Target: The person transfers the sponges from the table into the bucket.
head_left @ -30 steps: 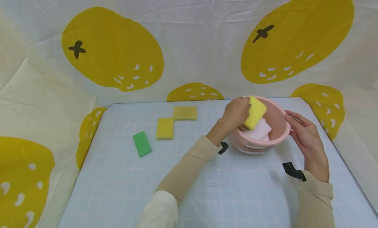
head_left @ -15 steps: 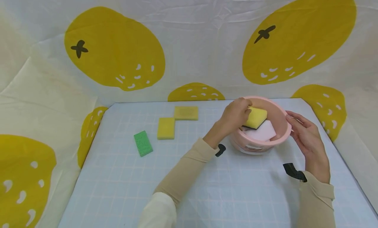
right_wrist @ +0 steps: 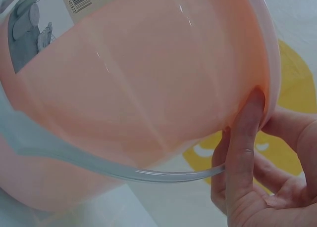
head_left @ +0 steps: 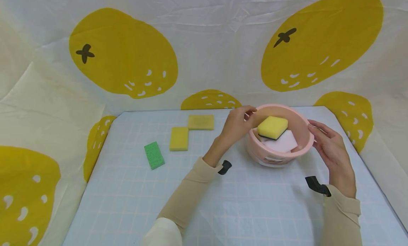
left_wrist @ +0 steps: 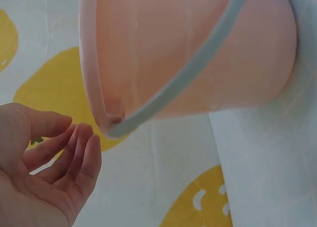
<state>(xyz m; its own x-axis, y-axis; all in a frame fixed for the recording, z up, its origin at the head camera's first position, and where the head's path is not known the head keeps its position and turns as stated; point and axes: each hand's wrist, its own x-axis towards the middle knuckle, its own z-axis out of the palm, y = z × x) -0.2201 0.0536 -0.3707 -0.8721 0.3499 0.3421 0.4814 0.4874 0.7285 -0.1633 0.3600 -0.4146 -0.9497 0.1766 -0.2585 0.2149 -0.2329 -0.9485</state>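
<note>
Pinching the bucket (right_wrist: 148, 88) by its rim was the right hand (head_left: 333, 150), just beside it hung the left hand (head_left: 236, 125), relaxed, inside, a yellow sponge (head_left: 273, 127) overlapped a white block (head_left: 287, 141).

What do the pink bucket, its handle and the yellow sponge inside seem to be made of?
Pink bucket: most likely glossy moulded plastic; its smooth, stiff wall catches light in streaks.
Handle: probably plastic too, pale grey with a smooth sheen.
Yellow sponge: looks like matte foam, given its shine-free, rounded block; its dark-edged underside may be scouring fibre.
</note>
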